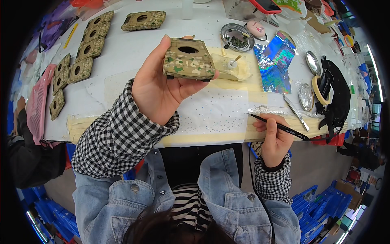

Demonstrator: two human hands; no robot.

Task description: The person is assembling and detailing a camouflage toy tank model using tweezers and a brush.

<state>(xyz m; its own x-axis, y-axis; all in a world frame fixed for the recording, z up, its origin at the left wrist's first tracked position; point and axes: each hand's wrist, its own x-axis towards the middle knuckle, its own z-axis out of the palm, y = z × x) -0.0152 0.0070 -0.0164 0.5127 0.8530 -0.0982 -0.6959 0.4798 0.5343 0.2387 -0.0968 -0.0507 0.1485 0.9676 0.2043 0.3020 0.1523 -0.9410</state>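
My left hand (156, 87) holds up a camouflage-patterned pouch (189, 60) with a round hole in its top face, lifted above the white table (134, 51). My right hand (275, 138) rests at the table's near edge and grips a thin black pen-like tool (280, 127), its tip pointing left over the taped paper sheet (219, 114) speckled with tiny dots. Both wrists wear checked cuffs under denim sleeves.
Several matching camouflage pouches (87, 44) lie in rows at the far left, one more (143, 20) further back. A round metal dish of small beads (237, 37), a holographic sheet (275, 61), a tape roll (319, 90), tweezers (295, 112) and a pink basket (37, 105) surround the work area.
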